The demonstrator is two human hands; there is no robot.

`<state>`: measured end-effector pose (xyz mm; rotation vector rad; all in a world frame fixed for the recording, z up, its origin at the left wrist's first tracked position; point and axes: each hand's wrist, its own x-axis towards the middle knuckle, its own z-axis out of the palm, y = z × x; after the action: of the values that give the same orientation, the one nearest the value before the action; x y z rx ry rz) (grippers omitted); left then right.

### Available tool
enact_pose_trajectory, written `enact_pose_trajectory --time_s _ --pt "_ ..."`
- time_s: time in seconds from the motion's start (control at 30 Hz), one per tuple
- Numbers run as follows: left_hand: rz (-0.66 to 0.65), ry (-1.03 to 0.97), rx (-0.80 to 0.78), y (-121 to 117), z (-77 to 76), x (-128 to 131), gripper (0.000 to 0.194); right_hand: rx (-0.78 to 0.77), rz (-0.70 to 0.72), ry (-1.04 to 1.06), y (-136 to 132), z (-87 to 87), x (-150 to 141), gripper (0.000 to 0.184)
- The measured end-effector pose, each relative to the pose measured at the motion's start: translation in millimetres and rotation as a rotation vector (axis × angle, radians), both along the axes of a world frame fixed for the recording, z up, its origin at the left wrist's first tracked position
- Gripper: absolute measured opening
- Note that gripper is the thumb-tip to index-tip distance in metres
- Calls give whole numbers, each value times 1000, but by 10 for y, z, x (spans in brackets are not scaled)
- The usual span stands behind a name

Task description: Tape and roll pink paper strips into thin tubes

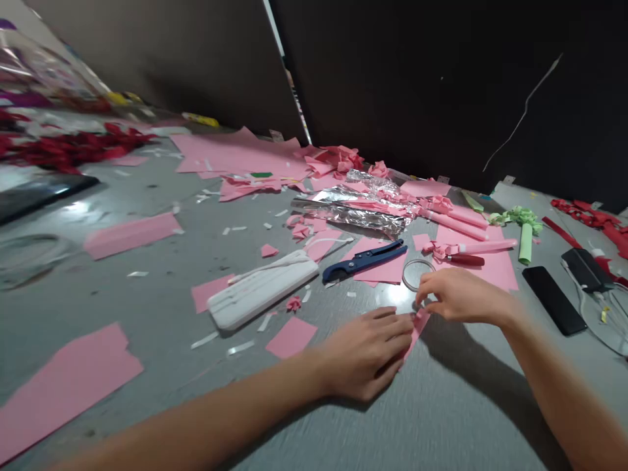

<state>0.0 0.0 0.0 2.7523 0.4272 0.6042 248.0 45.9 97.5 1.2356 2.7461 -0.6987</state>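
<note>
The left hand (367, 356) hides part of the pink paper strip (417, 330), and the right hand (454, 296) covers a bit of the ring (404, 277). The left edge cuts off a big pink sheet (73, 386) and a shiny black thing (46, 194) too blurry to name. Both arms (220, 409) run off the bottom.

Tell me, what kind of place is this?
It looks like a craft table, maybe in a workroom. Pink paper is spread about on it, a blue tool lies on some of it, and a person's left hand rests on a pink strip.
</note>
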Motion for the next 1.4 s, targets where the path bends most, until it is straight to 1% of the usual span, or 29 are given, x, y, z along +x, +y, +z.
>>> enact_pose_trajectory --time_s 0.07,0.17,0.23,0.3,0.37,0.43,0.53,0.6,0.67,0.73,0.77,0.87,0.97,1.1,1.23,1.3,1.4 --pt "6 -12 5 6 -17 -3 27 56 -84 -14 13 38 45 22" --pt "12 -39 38 24 -51 0 30 120 -194 -42 74 21 106 18" --pt "22 -75 67 37 -62 2 26 112 -196 -60 132 -65 121 19" --pt "49 -110 71 48 -59 -1 22 89 -162 -72 187 -183 116 22" --pt "121 -142 61 56 -52 -11 21 79 -133 -73 224 -280 102 20" --pt "229 -172 36 66 -56 -21 21 82 -114 -66 225 -310 86 18" --pt "372 -229 -55 88 -85 -23 30 55 -91 -18 150 -223 43 17" --pt "409 -262 -140 105 -101 -16 39 -16 -59 50 66 -126 -10 18" --pt "404 -287 -219 120 -100 -10 36 -78 -22 107 -13 -44 -72 23" --pt "402 -296 -270 127 -79 -7 28 -95 2 141 -65 4 -120 28" --pt "410 -296 -285 127 -65 -8 26 -95 12 155 -79 17 -133 29" --pt "465 -312 -330 127 -23 -11 26 -96 39 196 -83 42 -117 31" --pt "496 -356 -421 130 6 -14 27 -82 44 248 -64 75 -58 30" --pt "475 -397 -441 131 34 -26 26 -85 33 298 -40 125 -4 28" --pt "391 -458 -499 123 64 -44 26 -171 41 324 -28 141 -2 21" --pt "381 -488 -539 124 80 -48 26 -188 44 336 -26 138 -9 23" --pt "395 -497 -571 131 95 -45 26 -159 40 349 -34 135 -22 30"
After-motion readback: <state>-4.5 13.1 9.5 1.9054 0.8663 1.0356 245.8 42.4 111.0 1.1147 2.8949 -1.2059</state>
